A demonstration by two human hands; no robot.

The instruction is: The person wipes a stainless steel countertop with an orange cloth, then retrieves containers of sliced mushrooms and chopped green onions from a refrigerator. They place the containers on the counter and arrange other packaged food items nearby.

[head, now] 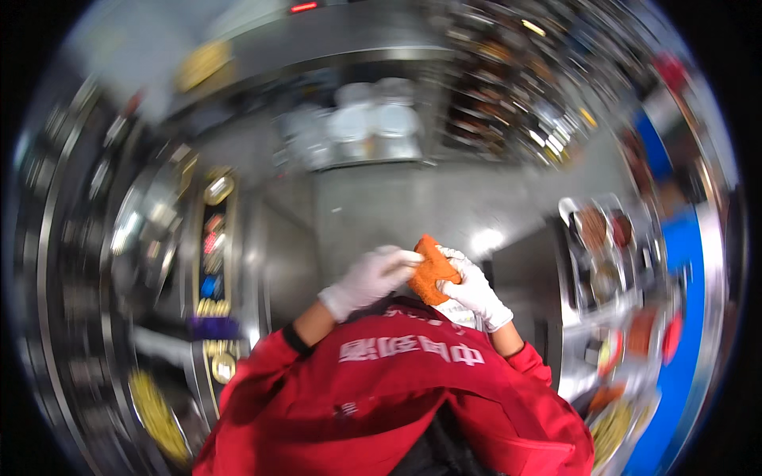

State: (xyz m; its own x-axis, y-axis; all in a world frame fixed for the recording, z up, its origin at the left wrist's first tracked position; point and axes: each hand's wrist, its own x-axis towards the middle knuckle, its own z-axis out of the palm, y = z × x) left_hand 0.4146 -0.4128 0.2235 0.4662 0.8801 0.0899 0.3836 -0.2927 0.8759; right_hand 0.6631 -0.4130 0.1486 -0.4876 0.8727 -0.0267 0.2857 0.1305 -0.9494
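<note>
A folded orange cloth (430,275), apparently terry towelling, is held in front of my chest. My right hand (474,288), in a white glove, grips its right side, with the thumb laid across the front. From the other side, the fingertips of my left hand (375,278), also white-gloved, pinch the cloth's upper left edge. Motion blurs the left fingers. Below both hands spreads the red apron (411,351) I wear, which bears white writing. Something white and partly hidden shows beneath the cloth.
At my left runs a steel counter with a narrow tray of small items (214,250). Metal food pans (595,238) stand on the right-hand counter (568,312). Ahead, stacked white dishes (372,122) sit beneath a steel worktop (333,44), beyond the grey floor (381,205). Much is blurred.
</note>
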